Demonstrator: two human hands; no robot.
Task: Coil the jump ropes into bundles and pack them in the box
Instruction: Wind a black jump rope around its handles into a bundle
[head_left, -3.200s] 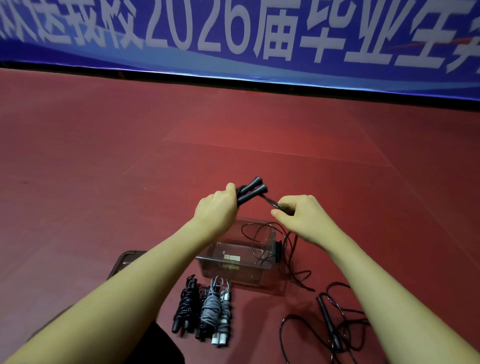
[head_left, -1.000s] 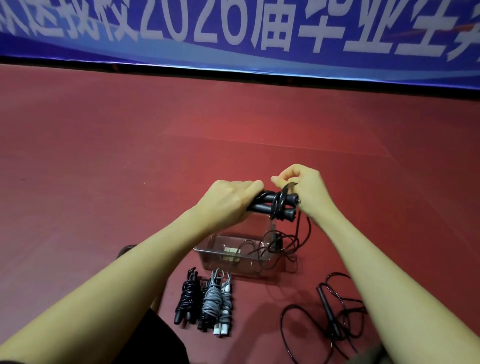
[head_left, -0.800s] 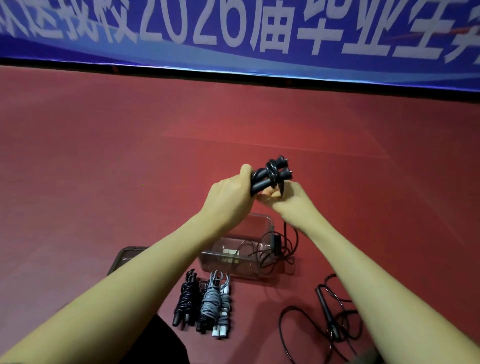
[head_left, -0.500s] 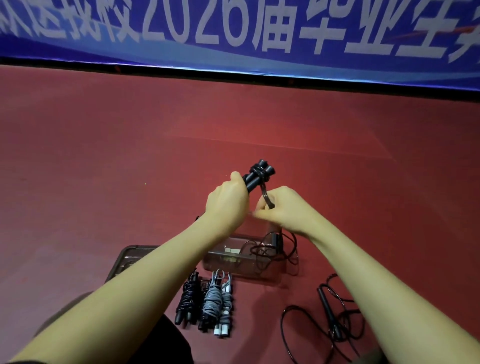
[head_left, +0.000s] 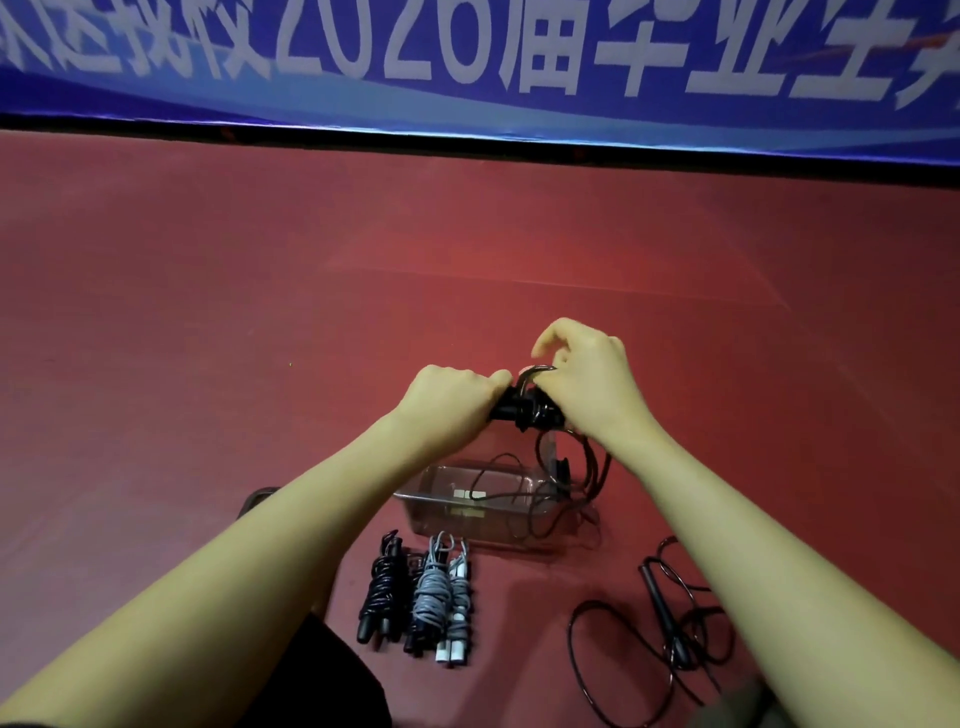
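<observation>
Above the clear box (head_left: 470, 512), I see the left hand (head_left: 451, 396) gripping the black handles (head_left: 522, 408); the right hand (head_left: 589, 387) pinches their cord (head_left: 584, 457).

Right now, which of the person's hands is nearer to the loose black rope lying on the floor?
Right. The right hand is raised up beyond the loose black rope, on its side of the clear box; the left hand is farther off to the left.
</observation>
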